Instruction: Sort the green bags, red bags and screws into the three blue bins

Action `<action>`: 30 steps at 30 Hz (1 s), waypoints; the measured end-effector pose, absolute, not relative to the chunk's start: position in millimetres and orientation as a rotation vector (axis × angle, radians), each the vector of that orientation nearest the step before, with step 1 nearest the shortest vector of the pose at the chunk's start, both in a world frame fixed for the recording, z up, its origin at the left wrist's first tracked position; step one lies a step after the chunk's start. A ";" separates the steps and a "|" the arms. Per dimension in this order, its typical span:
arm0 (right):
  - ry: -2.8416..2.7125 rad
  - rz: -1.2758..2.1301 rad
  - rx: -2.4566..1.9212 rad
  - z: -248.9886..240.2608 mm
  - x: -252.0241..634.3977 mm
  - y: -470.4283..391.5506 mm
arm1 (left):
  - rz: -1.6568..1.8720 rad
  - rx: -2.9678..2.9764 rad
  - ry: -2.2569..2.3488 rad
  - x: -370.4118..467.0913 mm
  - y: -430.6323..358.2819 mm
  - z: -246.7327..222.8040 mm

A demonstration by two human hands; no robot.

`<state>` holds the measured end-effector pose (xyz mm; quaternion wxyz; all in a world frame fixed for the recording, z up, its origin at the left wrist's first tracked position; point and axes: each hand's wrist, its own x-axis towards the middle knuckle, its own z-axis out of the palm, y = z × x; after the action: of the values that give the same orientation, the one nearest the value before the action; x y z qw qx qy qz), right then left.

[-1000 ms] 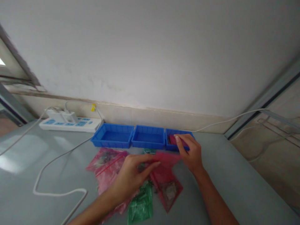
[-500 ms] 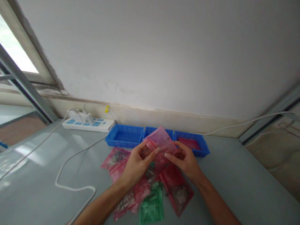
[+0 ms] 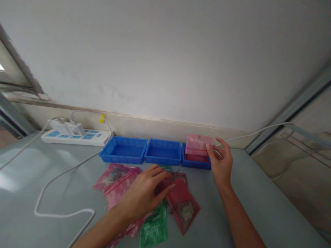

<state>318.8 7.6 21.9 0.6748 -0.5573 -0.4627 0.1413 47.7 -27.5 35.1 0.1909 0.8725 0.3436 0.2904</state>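
Right grip [image 3: 221, 162] pinches pink bag [image 3: 197, 142], long axis sideways, seal [image 3: 194, 149] low.

Three trays [image 3: 162, 160] stand side by side on the table [image 3: 258, 203], before the wall [image 3: 165, 69]. Left of the row lies a power strip [image 3: 77, 140]; a cable [image 3: 63, 215] winds across the table in front of it. A heap of bags [image 3: 120, 188] lies before the trays, with the left hand [image 3: 151, 186] over it. Farther right, the right hand [image 3: 222, 162] holds a packet [image 3: 197, 143] over the rightmost tray [image 3: 196, 164] (a second packet [image 3: 198, 157] lies inside).
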 end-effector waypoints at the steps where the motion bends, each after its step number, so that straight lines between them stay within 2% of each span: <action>1: -1.171 0.245 -1.320 18.4 325.9 9.0 | 0.774 2.506 0.944 48.4 -28.5 34.6; 6: -1.578 -0.259 -1.504 8.7 333.2 10.0 | 0.635 2.608 0.904 52.8 -31.2 27.8; 11: -1.740 -0.242 -1.282 26.9 306.7 -2.0 | 0.672 2.484 0.878 54.4 -32.2 21.3; 14: -1.764 0.021 -1.166 35.4 291.7 -10.9 | 0.763 2.303 0.870 54.2 -32.3 22.9; 19: -1.691 0.867 -1.023 33.8 278.2 -18.5 | 1.012 1.866 0.905 53.8 -28.8 29.8; 24: -1.592 1.418 -0.959 29.6 278.8 -18.2 | 1.263 1.429 0.952 50.2 -17.8 33.4; 26: -1.491 1.484 -0.913 28.0 281.4 -15.9 | 1.290 1.358 0.985 47.5 -13.3 34.0; 30: -1.351 1.295 -0.928 26.7 284.9 -9.7 | 1.221 1.341 0.994 44.4 -9.5 34.2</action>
<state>284.9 -9.7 26.7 0.5024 -0.3843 -0.5591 0.5361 44.4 -9.5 34.2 0.5113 0.5573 0.4131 0.5074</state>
